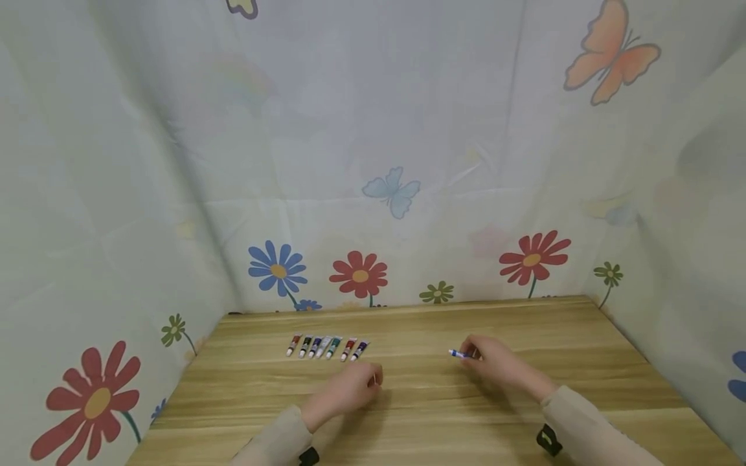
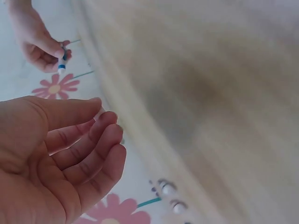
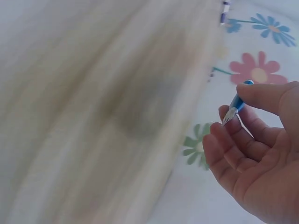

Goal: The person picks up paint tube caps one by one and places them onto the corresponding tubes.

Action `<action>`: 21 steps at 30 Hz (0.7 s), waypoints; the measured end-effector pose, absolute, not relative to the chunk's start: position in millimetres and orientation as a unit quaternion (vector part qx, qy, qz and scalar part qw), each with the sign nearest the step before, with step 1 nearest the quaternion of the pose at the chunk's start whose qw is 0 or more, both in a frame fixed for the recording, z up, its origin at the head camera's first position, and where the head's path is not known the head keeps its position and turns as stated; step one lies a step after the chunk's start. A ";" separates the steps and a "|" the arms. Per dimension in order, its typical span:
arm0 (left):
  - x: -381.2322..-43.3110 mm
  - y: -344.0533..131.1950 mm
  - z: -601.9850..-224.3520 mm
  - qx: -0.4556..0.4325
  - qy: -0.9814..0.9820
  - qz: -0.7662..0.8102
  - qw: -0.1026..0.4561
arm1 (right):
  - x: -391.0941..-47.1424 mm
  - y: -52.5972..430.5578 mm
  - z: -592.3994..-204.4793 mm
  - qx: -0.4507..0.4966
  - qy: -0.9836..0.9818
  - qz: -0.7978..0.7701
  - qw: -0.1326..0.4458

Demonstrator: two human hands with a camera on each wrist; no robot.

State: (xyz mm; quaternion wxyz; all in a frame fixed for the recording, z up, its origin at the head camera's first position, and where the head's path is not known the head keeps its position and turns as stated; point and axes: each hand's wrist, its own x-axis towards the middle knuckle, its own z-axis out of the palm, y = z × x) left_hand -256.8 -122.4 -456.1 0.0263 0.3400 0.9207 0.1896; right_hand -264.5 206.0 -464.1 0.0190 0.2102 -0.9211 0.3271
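My right hand (image 1: 495, 362) pinches a small blue paint tube (image 1: 460, 354) between thumb and fingers, over the right part of the table. Its white end points left in the head view; the right wrist view shows the silver crimped end of the tube (image 3: 230, 115) by the fingertips. My left hand (image 1: 348, 390) is nearer to me, left of centre, with thumb and forefinger pinching a small white piece (image 2: 99, 113). Most of that piece is hidden by the fingertips. Just beyond the left hand lies a row of several paint tubes (image 1: 333, 347) with white caps.
The wood-grain table (image 1: 408, 414) is bounded at the back and sides by a pale curtain (image 1: 326, 129) printed with flowers and butterflies. Both wrists wear dark straps near light sleeves (image 1: 588, 421).
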 end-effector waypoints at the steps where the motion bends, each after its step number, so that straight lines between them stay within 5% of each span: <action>1: -257.9 -123.5 -453.3 0.341 0.920 0.189 0.021 | -263.5 204.6 -459.8 0.217 -0.919 0.328 0.024; 21: -242.1 -132.5 -395.6 0.340 0.906 0.252 -0.013 | -222.3 162.3 -401.6 0.281 -0.870 0.400 0.064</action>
